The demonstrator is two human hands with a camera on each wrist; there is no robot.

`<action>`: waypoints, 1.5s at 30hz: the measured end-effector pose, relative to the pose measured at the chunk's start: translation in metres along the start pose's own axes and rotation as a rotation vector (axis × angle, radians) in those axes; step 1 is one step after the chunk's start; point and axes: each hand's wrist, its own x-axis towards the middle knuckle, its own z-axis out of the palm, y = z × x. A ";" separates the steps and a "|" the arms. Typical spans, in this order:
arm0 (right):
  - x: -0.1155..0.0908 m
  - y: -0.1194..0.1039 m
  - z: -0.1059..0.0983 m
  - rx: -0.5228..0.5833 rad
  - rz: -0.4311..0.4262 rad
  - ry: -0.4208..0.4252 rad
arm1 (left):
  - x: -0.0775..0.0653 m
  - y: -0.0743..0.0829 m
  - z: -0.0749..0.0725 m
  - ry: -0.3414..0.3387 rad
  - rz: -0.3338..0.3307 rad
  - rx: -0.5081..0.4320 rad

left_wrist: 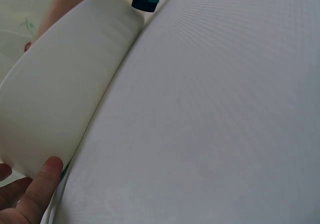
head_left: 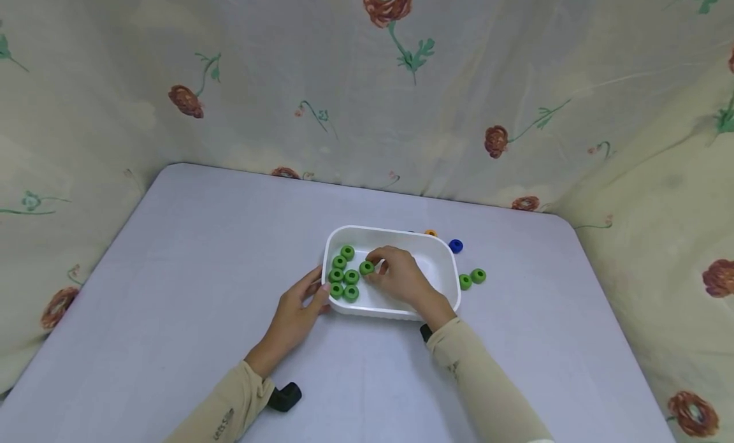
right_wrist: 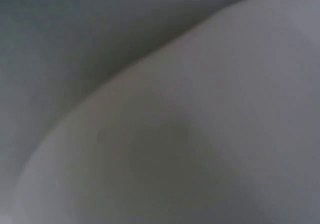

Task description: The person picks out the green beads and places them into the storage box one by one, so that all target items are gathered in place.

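Note:
A white tray (head_left: 437,258) lies on the table, with several green beads (head_left: 352,277) grouped in its left part. My right hand (head_left: 401,279) reaches inside it and pinches one green bead (head_left: 366,268) between thumb and fingers, just right of the group. At the tray's left end my left hand (head_left: 294,317) grips the wall, thumb at the front corner and fingers round the side. The left wrist view shows fingers (left_wrist: 41,191) against the tray's outer wall (left_wrist: 70,83). Only a blurred pale surface fills the right wrist view.
Right of the tray, two more green beads (head_left: 478,276) lie on the table (head_left: 229,239). A blue bead (head_left: 455,246) sits at the back right corner, and an orange bead (head_left: 431,232) is partly hidden behind the rim. Flower-patterned cloth (head_left: 321,60) hangs beyond the table's back edge.

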 end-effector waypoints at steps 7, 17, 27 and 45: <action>0.007 -0.005 0.002 -0.023 0.003 -0.008 | 0.001 0.002 -0.001 0.004 0.013 -0.017; 0.006 0.000 0.006 0.009 0.038 -0.041 | 0.002 -0.006 0.002 0.013 0.002 -0.034; 0.008 -0.002 0.010 0.012 -0.037 -0.006 | 0.001 -0.003 0.001 0.006 0.016 -0.041; 0.008 -0.005 0.010 0.075 -0.031 0.007 | 0.001 -0.004 0.002 0.004 0.015 -0.034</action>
